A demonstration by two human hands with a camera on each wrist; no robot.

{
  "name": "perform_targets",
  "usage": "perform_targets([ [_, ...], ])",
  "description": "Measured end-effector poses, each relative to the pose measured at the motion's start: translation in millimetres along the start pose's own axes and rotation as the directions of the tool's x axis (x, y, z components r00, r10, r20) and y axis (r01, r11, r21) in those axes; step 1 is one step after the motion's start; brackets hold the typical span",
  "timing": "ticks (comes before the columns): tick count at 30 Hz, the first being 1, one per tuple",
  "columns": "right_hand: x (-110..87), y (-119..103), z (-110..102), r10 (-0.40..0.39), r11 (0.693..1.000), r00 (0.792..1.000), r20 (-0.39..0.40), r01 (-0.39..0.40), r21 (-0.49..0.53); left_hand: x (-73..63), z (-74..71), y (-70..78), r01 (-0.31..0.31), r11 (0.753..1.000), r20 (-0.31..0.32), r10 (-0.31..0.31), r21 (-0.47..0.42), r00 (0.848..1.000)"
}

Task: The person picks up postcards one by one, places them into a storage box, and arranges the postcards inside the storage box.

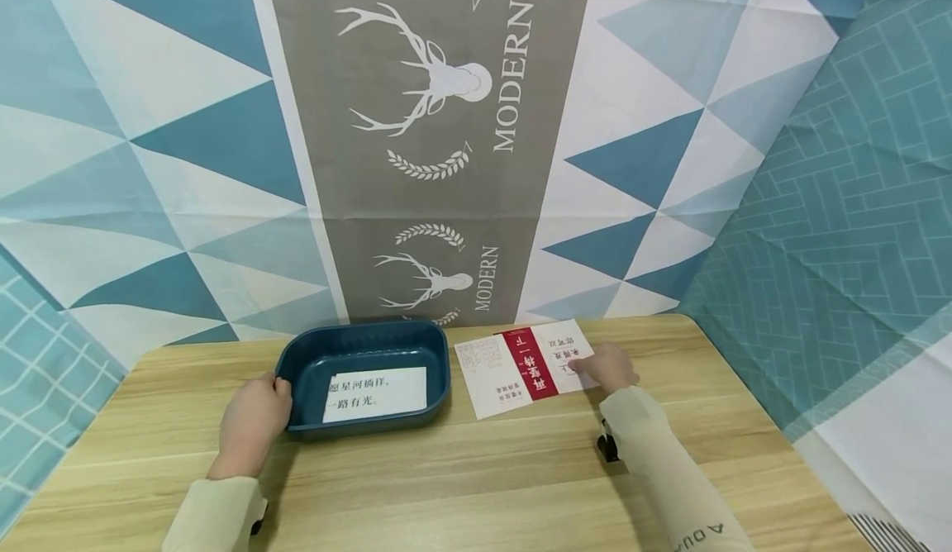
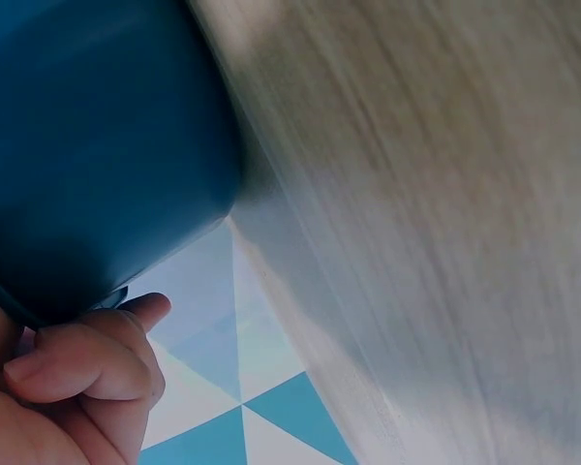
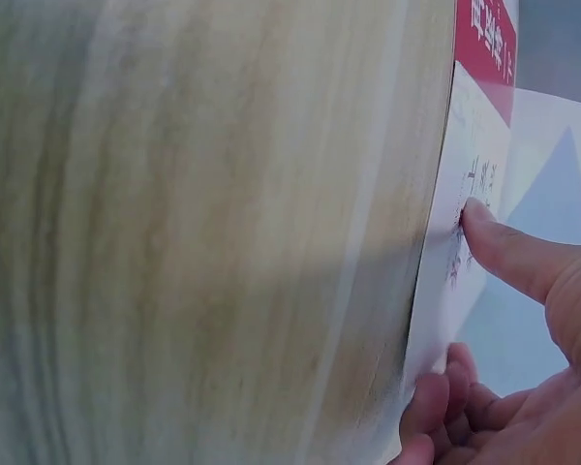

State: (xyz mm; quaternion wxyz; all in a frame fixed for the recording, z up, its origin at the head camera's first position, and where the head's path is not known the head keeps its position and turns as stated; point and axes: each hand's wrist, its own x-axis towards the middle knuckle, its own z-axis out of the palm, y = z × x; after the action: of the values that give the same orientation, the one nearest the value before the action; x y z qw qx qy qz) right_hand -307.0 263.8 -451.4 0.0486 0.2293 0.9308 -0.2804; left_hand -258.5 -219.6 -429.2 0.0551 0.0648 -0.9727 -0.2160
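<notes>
A dark blue plastic basin (image 1: 364, 431) stands at the back left of the wooden table. My left hand (image 1: 256, 416) grips its left rim, with curled fingers (image 2: 92, 358) at the edge in the left wrist view. Inside the basin lies a white card (image 1: 405, 392) printed with black Chinese characters. To the right, a white card with a red band (image 1: 530, 364) lies close over the table, its writing turned upside down. My right hand (image 1: 611, 368) pinches this card's right end; the thumb (image 3: 513, 252) presses on its printed face and the other fingers are at its edge.
Behind the table (image 1: 446, 494) hangs a patterned cloth (image 1: 617, 81) with triangles and deer heads, close to the basin and the banded card. Blue tile-pattern cloth (image 1: 840, 246) borders the right side. Each wrist wears a black strap piece (image 1: 607, 444).
</notes>
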Motion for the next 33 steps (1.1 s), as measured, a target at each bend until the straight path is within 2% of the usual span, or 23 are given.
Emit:
perform_targets([
  [4, -1.5, -0.8, -0.3, 0.017, 1.000, 1.000, -0.012, -0.017, 0.016, -0.2, 0.1, -0.1, -0.001, 1.000, -0.002, 0.001, -0.001, 1.000],
  [7, -3.2, -0.4, -1.1, 0.006, 0.998, 1.000, -0.006, -0.006, 0.067, -0.8, -0.9, 1.2, 0.000, 1.000, 0.001, 0.000, -0.002, 1.000],
  [12, -1.4, 4.5, -1.7, -0.059, 0.986, 0.998, 0.000, 0.058, 0.158, -1.8, -1.4, 2.0, -0.004, 1.000, 0.009, 0.004, 0.001, 1.000],
  [16, 4.4, 10.0, -1.9, -0.097, 0.976, 0.995, -0.028, 0.100, 0.193, -2.6, -1.2, 1.5, -0.001, 1.000, 0.018, 0.001, -0.002, 1.000],
  [23, 9.5, 15.6, -8.3, -0.073, 0.959, 0.992, -0.099, 0.098, 0.267, -2.9, -2.2, 0.0, -0.001, 1.000, 0.018, 0.001, -0.009, 1.000],
  [29, 11.0, 16.9, -15.3, -0.040, 0.949, 0.994, -0.099, 0.069, 0.308, -3.0, -2.5, -0.5, -0.001, 1.000, 0.026, 0.001, -0.009, 1.000],
  [33, 10.1, 17.9, -21.4, -0.060, 0.945, 0.995, -0.083, 0.083, 0.317, -3.1, -3.1, 0.7, -0.003, 1.000, 0.026, 0.003, -0.009, 1.000],
])
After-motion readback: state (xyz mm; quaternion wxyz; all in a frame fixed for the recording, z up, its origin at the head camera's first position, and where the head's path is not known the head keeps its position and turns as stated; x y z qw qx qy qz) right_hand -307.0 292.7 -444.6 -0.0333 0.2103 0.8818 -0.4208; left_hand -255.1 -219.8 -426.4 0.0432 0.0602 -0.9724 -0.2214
